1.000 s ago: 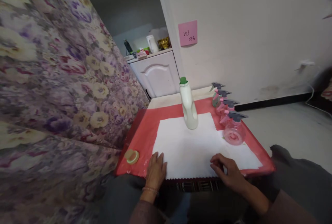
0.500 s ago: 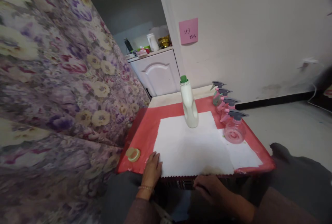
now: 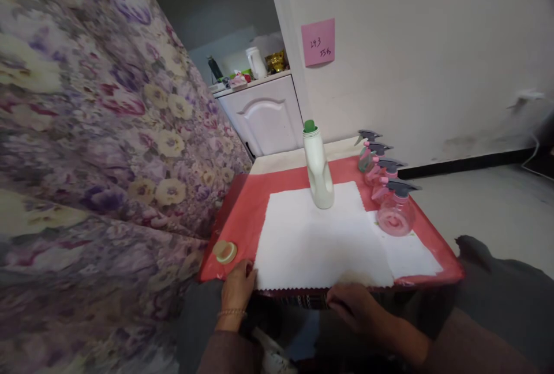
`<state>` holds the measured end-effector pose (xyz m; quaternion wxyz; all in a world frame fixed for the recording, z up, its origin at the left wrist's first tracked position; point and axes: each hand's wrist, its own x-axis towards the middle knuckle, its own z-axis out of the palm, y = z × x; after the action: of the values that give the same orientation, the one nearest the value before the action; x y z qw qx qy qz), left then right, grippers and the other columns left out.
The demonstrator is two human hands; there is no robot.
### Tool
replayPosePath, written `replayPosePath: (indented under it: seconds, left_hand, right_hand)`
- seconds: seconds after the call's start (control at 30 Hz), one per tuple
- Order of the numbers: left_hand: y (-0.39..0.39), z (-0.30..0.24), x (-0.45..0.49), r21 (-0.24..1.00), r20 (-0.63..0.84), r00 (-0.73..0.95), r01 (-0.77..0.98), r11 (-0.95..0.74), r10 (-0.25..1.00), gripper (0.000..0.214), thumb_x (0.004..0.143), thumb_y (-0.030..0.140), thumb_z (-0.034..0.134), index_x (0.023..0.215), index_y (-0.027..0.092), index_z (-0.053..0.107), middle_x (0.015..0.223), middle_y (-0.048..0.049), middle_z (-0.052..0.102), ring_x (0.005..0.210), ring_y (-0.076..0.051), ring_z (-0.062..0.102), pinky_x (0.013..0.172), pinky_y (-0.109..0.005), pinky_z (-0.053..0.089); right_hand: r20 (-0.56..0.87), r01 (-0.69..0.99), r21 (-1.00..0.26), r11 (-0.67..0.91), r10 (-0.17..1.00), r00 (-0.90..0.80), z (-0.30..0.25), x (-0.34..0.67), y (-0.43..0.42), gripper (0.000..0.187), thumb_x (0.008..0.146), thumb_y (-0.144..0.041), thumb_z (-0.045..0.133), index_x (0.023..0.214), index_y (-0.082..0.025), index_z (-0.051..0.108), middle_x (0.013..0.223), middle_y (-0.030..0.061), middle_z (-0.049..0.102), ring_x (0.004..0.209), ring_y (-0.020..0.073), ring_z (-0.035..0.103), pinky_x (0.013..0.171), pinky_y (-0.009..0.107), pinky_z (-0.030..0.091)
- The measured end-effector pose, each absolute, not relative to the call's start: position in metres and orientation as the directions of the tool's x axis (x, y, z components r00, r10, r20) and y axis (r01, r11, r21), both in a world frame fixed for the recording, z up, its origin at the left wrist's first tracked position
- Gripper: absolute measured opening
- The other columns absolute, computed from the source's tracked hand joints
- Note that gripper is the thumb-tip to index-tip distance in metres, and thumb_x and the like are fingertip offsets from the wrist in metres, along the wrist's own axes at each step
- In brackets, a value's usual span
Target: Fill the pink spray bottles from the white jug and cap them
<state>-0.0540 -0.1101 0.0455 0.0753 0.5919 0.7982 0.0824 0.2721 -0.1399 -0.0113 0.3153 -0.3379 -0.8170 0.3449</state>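
A white cloth (image 3: 320,241) with a zigzag edge lies flat on the red-covered table (image 3: 242,201). My left hand (image 3: 239,283) is at its near left corner, thumb and fingers closed on the cloth's edge. At the middle of the front edge my right hand (image 3: 357,305) is curled closed; what its fingers hold, if anything, is hidden. Toward the cloth's far side stands a pale green bottle (image 3: 320,172) with a side handle, a green piece (image 3: 309,126) showing in its neck. A small round lid-like piece (image 3: 225,252) lies left of the cloth, near my left hand.
Several spray bottles (image 3: 395,216) with grey trigger heads line the table's right side, the nearest on another white sheet (image 3: 413,255). A floral curtain (image 3: 130,160) borders the left. Behind are a wall with a pink note (image 3: 318,42) and a white cabinet (image 3: 268,117).
My left hand has drawn back to the near left corner, its fingers changing from stretched out to closed. My right hand stays near the front edge. The camera view has shifted slightly.
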Motion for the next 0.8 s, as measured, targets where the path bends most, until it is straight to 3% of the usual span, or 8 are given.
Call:
replayPosePath:
  seconds: [0.2,0.4,0.6,0.8]
  left_hand:
    - [-0.1108,0.043,-0.05,0.239,-0.062,-0.345,0.906,0.349,0.937,0.006,0.082,0.026,0.057,0.08,0.021,0.059,0.075,-0.0018,0.068,0.073,-0.019,0.064,0.063,-0.025,0.04]
    - [-0.1107,0.0413,-0.0485,0.307,0.002,-0.32,0.902,0.304,0.947,0.011,0.079,0.017,0.051,0.07,0.021,0.055,0.077,-0.0011,0.066,0.076,-0.017,0.062,0.068,-0.024,0.04]
    - [-0.1103,0.0393,-0.0487,0.419,0.046,-0.333,0.863,0.284,0.942,0.006,0.079,0.023,0.053,0.073,0.021,0.054,0.066,0.0015,0.061,0.065,-0.017,0.06,0.064,-0.026,0.04]
    - [-0.1063,0.0397,-0.0483,0.586,0.116,-0.307,0.789,0.185,0.945,0.015,0.073,0.032,0.059,0.082,0.02,0.057,0.084,-0.0025,0.067,0.073,-0.019,0.062,0.069,-0.03,0.049]
  right_hand:
    - [0.249,0.364,-0.77,0.525,0.771,-0.586,-0.0135,0.2727,-0.1406,0.013,0.089,-0.018,0.048,0.087,-0.021,0.06,0.078,0.0015,0.067,0.072,0.0158,0.06,0.066,0.025,0.039]
    - [0.246,0.35,-0.781,0.518,0.769,-0.59,-0.0125,0.2724,-0.1399,0.013,0.089,-0.018,0.047,0.086,-0.021,0.059,0.077,0.0019,0.067,0.07,0.0159,0.06,0.064,0.025,0.039]
    - [0.264,0.354,-0.771,0.53,0.771,-0.579,-0.0117,0.2728,-0.1407,0.013,0.089,-0.018,0.047,0.085,-0.02,0.059,0.077,0.0022,0.068,0.07,0.0162,0.06,0.065,0.026,0.039]
    - [0.269,0.344,-0.773,0.533,0.767,-0.583,-0.0117,0.2737,-0.1395,0.013,0.089,-0.019,0.047,0.085,-0.02,0.06,0.077,0.0019,0.068,0.069,0.0155,0.06,0.064,0.025,0.039]
